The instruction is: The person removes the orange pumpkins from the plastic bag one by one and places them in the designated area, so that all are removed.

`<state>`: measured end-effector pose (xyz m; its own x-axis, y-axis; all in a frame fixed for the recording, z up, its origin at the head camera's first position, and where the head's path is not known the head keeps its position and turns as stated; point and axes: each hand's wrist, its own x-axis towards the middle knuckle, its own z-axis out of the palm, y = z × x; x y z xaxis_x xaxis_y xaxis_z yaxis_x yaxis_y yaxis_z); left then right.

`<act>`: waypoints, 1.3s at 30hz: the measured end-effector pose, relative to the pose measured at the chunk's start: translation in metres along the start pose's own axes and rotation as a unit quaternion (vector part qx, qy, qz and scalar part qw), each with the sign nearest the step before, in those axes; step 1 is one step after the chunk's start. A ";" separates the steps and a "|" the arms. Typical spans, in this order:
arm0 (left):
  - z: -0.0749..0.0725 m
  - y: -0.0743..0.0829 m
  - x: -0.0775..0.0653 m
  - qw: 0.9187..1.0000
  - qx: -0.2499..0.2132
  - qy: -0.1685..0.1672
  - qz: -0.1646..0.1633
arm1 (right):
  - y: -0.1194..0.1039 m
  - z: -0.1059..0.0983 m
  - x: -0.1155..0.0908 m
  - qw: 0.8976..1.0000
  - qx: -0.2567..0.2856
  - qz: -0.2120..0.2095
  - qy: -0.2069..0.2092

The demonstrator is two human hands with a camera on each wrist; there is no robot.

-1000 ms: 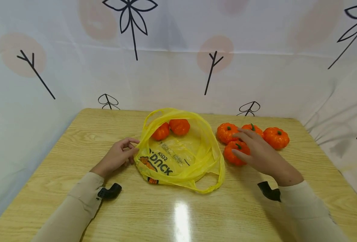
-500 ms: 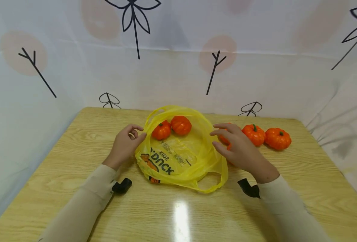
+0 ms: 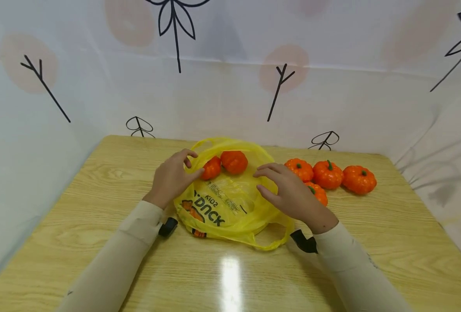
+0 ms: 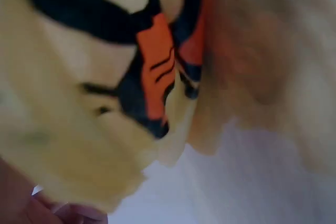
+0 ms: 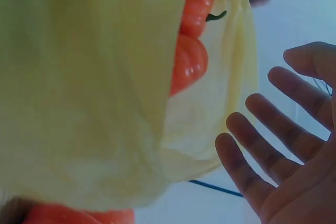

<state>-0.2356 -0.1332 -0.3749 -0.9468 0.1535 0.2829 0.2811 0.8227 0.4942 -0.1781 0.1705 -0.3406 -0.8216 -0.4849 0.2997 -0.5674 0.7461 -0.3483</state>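
A yellow plastic bag [image 3: 236,229] with a printed duck design lies spread on the table, its mouth facing up. Inside, near the far side, sit a toy pumpkin [image 3: 234,162] and a second pumpkin [image 3: 212,168] partly behind my left thumb. My left hand [image 3: 172,178] hovers at the bag's left rim, thumb and fingers apart, holding nothing. Over the right rim is my right hand [image 3: 290,190], its fingers spread and empty, as the right wrist view also shows [image 5: 294,145]. The bag's print [image 4: 155,66] fills much of the left wrist view, blurred.
Several more orange pumpkins stand right of the bag, one pumpkin [image 3: 359,180] farthest right and another pumpkin [image 3: 317,193] partly behind my right hand. The wooden table [image 3: 78,242] meets a patterned white cloth [image 3: 222,104] at its back edge.
My right hand has moved left from the loose pumpkins to the bag's right side. My left hand has risen and moved right, over the left rim. The pumpkins stay in place.
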 end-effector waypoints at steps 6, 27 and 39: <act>-0.003 0.003 0.011 0.998 -0.012 0.059 0.019 | -0.004 0.006 0.007 0.999 0.033 0.009 -0.008; -0.013 0.004 0.018 0.986 -0.094 0.137 0.019 | -0.014 0.016 0.075 0.997 -0.050 0.002 -0.051; -0.015 0.003 0.018 0.985 -0.106 0.136 0.017 | -0.032 0.039 0.108 0.996 0.014 0.009 -0.090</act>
<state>-0.2490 -0.1360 -0.3560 -0.8674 0.0020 0.4976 0.3649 0.6824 0.6334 -0.2514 0.0765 -0.3318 -0.8266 -0.5477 0.1294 -0.5518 0.7438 -0.3773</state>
